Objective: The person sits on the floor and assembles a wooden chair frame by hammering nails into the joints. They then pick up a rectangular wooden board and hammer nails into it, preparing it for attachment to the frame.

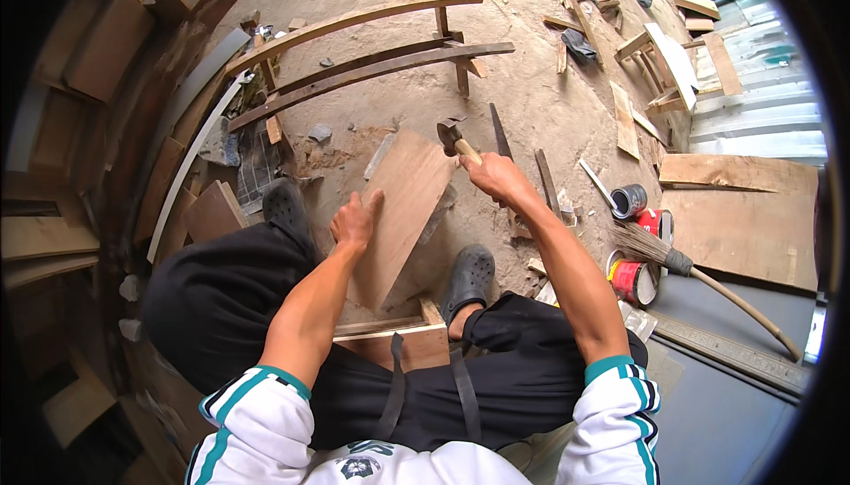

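A flat, pale brown wooden board (409,206) stands tilted between my feet. Along its left edge my left hand (356,222) grips it, fingers bent against the wood. My right hand (496,179) is closed round the handle of a hammer (452,136). The hammer's dark metal head is over the far right corner of the board; whether it touches the wood I cannot tell. Close in front of my lap is a wooden box or frame (409,346), partly hidden by my legs and the board.
Two long wooden rails on short supports (372,71) lie ahead. A handsaw (501,133) is on the dirt floor just beyond my right hand. To the right are paint cans (630,279), a broom (677,262) and a large plywood sheet (744,224). Wooden shelving (44,237) lines the left.
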### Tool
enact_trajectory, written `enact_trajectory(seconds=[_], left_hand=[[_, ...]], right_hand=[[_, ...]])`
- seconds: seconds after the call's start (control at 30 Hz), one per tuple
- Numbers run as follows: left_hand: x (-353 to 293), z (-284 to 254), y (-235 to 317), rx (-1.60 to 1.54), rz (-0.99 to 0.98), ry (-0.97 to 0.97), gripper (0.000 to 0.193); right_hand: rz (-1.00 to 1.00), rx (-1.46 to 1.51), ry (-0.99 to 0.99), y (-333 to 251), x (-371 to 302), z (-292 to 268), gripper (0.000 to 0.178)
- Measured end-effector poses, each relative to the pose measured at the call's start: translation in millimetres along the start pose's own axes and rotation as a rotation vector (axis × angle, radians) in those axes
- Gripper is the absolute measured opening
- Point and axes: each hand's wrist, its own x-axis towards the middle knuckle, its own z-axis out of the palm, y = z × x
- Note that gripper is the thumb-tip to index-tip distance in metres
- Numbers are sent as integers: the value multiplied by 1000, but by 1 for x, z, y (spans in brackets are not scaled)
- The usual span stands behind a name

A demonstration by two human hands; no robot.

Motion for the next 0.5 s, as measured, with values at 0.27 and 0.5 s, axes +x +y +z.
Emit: enact_trajectory(seconds=[0.27, 0.5], left_hand=[[1, -3, 8, 3, 1, -27, 72], [1, -4, 5, -40, 9, -33, 72]], right_hand=[[7, -82, 23, -1, 8, 4, 67], [26, 197, 23, 4, -9, -9, 62]])
